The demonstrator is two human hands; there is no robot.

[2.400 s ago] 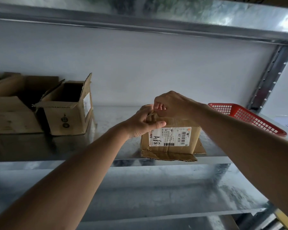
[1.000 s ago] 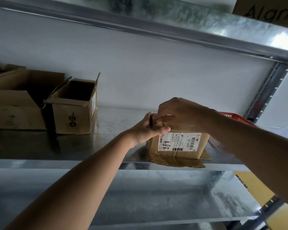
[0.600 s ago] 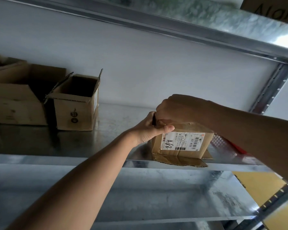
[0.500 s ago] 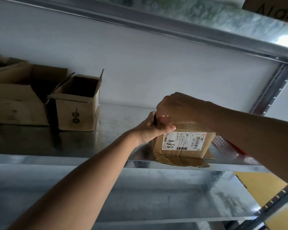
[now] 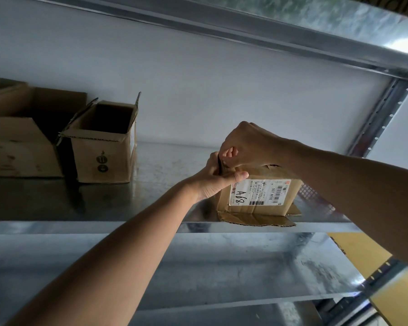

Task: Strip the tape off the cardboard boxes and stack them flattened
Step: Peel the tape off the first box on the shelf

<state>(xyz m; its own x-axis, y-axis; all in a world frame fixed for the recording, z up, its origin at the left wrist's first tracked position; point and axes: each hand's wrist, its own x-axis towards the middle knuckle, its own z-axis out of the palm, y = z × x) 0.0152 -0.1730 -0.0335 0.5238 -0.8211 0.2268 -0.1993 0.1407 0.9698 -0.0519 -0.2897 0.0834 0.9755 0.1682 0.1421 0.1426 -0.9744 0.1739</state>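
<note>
Head view: left hand (image 5: 213, 182) is gripping the labelled box (image 5: 259, 196) on the shelf (image 5: 127, 203), right hand (image 5: 247, 147) pinching something dark at its top left corner.

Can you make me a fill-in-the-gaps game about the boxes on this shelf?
1. Both hands work at the top of the box with the white ____ on its side.
2. The handwriting on that label says ____.
3. The open box stands to the ____ of the labelled box.
4. All the boxes sit on a shiny ____ shelf.

Missing words: label; A68; left; metal
</note>
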